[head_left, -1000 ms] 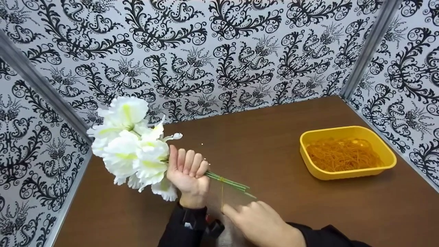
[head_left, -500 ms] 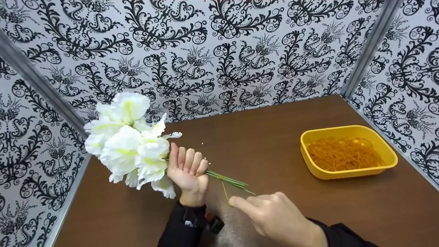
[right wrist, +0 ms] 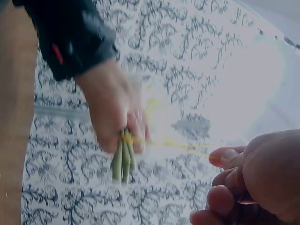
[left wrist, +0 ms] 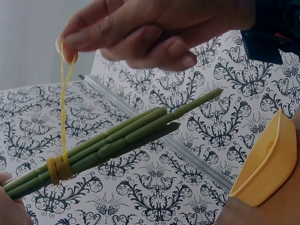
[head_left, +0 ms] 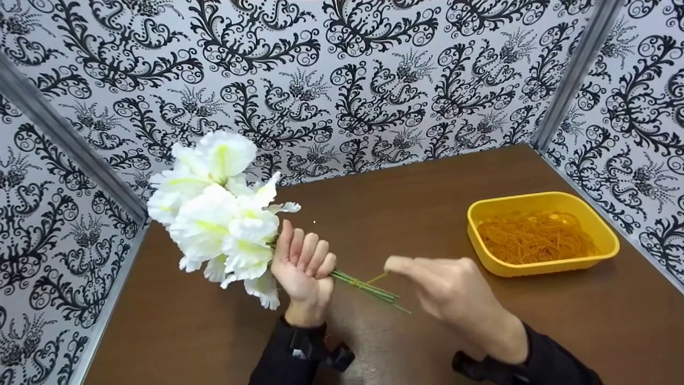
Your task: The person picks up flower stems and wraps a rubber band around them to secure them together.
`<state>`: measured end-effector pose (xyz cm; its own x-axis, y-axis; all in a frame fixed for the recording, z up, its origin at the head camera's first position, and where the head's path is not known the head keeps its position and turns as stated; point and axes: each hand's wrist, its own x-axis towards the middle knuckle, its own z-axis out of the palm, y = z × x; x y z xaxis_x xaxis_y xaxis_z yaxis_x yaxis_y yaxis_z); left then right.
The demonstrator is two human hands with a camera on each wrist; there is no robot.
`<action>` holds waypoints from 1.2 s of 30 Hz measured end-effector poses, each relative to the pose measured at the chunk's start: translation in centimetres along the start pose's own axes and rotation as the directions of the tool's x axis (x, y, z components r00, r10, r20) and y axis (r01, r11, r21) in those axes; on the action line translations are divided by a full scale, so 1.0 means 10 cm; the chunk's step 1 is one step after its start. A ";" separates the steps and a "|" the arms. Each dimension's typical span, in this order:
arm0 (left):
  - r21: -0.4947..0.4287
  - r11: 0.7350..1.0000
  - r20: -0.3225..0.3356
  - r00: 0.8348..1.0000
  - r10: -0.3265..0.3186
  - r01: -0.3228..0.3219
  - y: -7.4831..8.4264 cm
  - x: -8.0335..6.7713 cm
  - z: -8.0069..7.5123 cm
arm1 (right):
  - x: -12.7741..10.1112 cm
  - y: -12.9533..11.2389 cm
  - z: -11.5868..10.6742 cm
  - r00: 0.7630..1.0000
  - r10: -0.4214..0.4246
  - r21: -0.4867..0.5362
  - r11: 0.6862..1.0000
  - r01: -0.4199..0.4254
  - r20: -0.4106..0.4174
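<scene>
My left hand [head_left: 304, 270] grips a bunch of white artificial flowers [head_left: 208, 214] by the green stems [head_left: 374, 290], blooms to the upper left and stem ends to the lower right. A yellow rubber band [left wrist: 60, 169] is wound several times round the stems just below that hand. One loop of it is pulled out taut and twisted, and my right hand [head_left: 454, 294] pinches its end between thumb and forefinger. In the left wrist view the right hand [left wrist: 136, 35] is over the stems; the right wrist view is partly blurred and shows the band [right wrist: 178, 146] stretched between both hands.
A yellow plastic tub [head_left: 542, 267] filled with rubber bands [head_left: 534, 240] stands on the brown table [head_left: 406, 214] at the right. Patterned black-and-white panels [head_left: 299, 96] with grey metal edges enclose the table at the back and sides.
My right hand has carried the stretched loop from below the stems up and round to their upper right. The left hand with the flowers has shifted slightly right.
</scene>
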<state>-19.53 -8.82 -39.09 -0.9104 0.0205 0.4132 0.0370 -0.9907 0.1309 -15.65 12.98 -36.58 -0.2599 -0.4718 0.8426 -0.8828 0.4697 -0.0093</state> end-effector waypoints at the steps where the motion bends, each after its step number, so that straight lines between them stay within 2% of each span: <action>1: 0.003 1.000 0.008 1.000 -0.015 0.015 0.00 -0.01 0.01 | 0.00 0.04 0.01 1.000 0.003 0.001 1.000 -0.003 -0.001; 6: -0.014 0.994 0.027 0.994 -0.107 0.108 -0.02 -0.04 0.05 | -0.02 0.26 0.12 0.998 0.049 0.026 0.998 -0.049 0.028; 11: -0.122 0.969 0.077 0.975 -0.209 0.217 -0.02 -0.06 0.07 | -0.09 0.49 0.33 0.991 0.092 0.067 0.993 -0.099 0.096; 15: -0.197 0.948 0.127 0.965 -0.230 0.252 -0.01 -0.07 0.08 | -0.15 0.59 0.51 0.985 0.084 0.114 0.988 -0.101 0.147; 18: -0.248 0.943 0.125 0.973 -0.195 0.221 0.00 -0.08 0.10 | -0.21 0.58 0.65 0.981 0.051 0.145 0.986 -0.079 0.189; 22: -0.306 0.942 0.101 0.988 -0.114 0.140 0.06 -0.06 0.12 | -0.28 0.43 0.84 0.971 0.014 0.169 0.984 -0.055 0.237; 24: -0.313 0.945 0.093 0.993 -0.072 0.098 0.09 -0.04 0.10 | -0.32 0.32 0.91 0.966 0.023 0.192 0.979 -0.074 0.257; 27: -0.295 0.955 0.046 0.999 -0.024 0.036 0.12 -0.02 0.04 | -0.39 0.10 0.96 0.965 0.013 0.218 0.973 -0.073 0.263; 31: -0.248 0.968 -0.025 0.999 0.027 -0.032 0.15 0.03 -0.04 | -0.44 -0.27 0.93 0.953 0.029 0.058 0.997 -0.049 0.303; 34: -0.214 0.974 -0.056 0.997 0.059 -0.069 0.17 0.06 -0.09 | -0.42 -0.48 0.81 0.930 0.069 -0.099 0.994 -0.035 0.361; 36: -0.195 0.978 -0.070 0.995 0.067 -0.080 0.18 0.07 -0.10 | -0.40 -0.56 0.72 0.921 0.078 -0.127 0.991 -0.031 0.382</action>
<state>-20.51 -10.69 -39.49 -0.9326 -0.0554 0.3566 0.0283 -0.9963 -0.0807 -12.46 6.90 -43.79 -0.4575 -0.6831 0.5692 -0.8174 0.5752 0.0333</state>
